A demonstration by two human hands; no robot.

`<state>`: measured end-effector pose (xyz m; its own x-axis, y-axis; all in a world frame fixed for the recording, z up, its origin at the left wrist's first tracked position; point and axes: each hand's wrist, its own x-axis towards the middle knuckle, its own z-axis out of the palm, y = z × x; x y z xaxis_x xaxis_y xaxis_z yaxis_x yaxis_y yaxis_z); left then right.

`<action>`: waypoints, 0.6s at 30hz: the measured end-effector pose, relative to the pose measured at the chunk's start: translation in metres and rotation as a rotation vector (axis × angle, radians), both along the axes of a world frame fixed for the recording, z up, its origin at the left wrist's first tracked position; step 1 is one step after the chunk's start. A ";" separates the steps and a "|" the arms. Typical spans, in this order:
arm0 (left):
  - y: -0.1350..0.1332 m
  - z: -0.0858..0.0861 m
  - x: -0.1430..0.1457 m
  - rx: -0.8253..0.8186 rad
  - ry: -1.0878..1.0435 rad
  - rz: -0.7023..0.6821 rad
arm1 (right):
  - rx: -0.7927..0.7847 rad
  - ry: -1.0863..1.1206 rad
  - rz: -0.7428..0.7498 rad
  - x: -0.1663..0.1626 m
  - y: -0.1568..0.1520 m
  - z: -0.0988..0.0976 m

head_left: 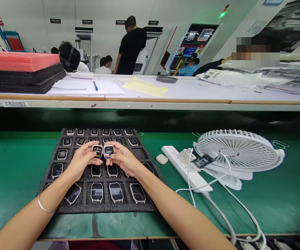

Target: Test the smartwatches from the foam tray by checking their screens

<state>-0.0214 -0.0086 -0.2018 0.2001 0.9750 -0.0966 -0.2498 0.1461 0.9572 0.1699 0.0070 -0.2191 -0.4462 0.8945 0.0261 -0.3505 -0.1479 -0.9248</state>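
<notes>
One pale-framed square watch (97, 151) gripped in left hand (83, 158), matching watch (108, 151) in right hand (125, 158), v. close together over dark-grey foam tray (84, 207); slack grip prob. = knock/drop.

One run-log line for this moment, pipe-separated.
left hand: holds one smartwatch | right hand: holds second smartwatch | beneath: dark foam tray, more watches | right of tray: power strip, white fan

Over on the workbench (16, 180), rows of smartwatches (97, 192) sat in a foam tray (87, 208). Right of it lay a power strip (181, 171), then a desk fan (241, 158). Behind ran a raised shelf (186, 92): foam slabs (16, 62) left, a pen (95, 86) on papers (110, 90), and, seemingly, plastic bags (225, 78) right.
</notes>
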 end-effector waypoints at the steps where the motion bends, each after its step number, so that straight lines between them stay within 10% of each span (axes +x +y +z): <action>1: 0.000 0.000 0.000 0.000 0.001 -0.001 | -0.003 -0.002 -0.004 0.000 0.000 0.000; 18: -0.001 -0.005 0.000 -0.002 0.005 -0.001 | -0.041 0.004 -0.087 -0.001 0.000 0.000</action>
